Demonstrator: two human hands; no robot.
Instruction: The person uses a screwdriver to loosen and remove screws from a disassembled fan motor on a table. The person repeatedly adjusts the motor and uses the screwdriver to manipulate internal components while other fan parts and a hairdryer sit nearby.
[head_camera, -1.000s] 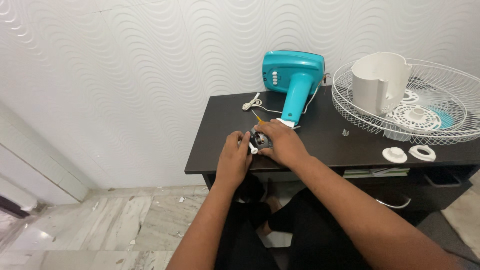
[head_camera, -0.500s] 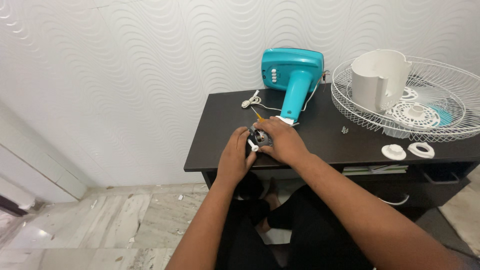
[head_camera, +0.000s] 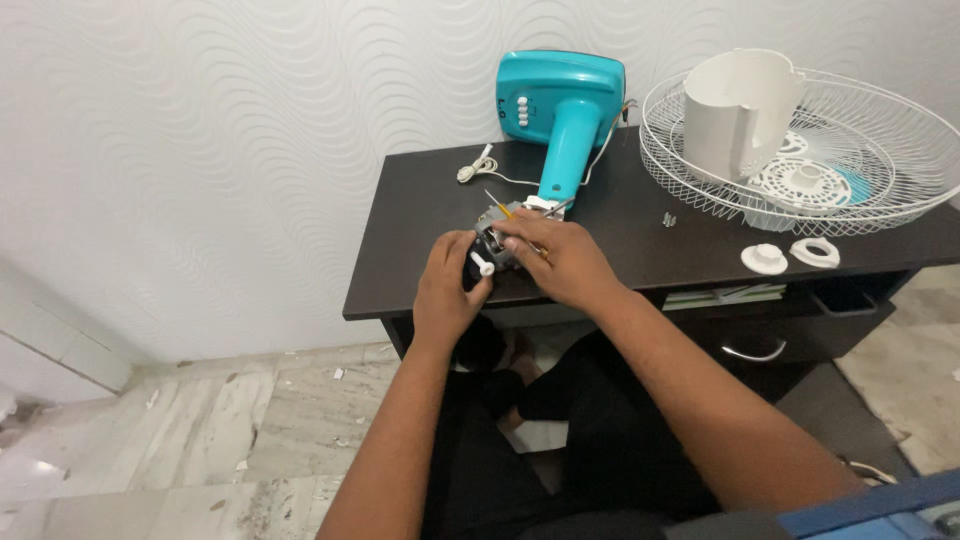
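left hand curled, right hand cupped (touching)

I see no packages, signs or screens here; only small dark printed markings on the teal fan base, standing at the back of my table.

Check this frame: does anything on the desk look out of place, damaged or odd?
Yes: a fan lies in pieces. The teal fan base lies tipped over against the wall, the wire grille rests flat holding a white housing, and both hands grip the bare motor. No visible breakage.
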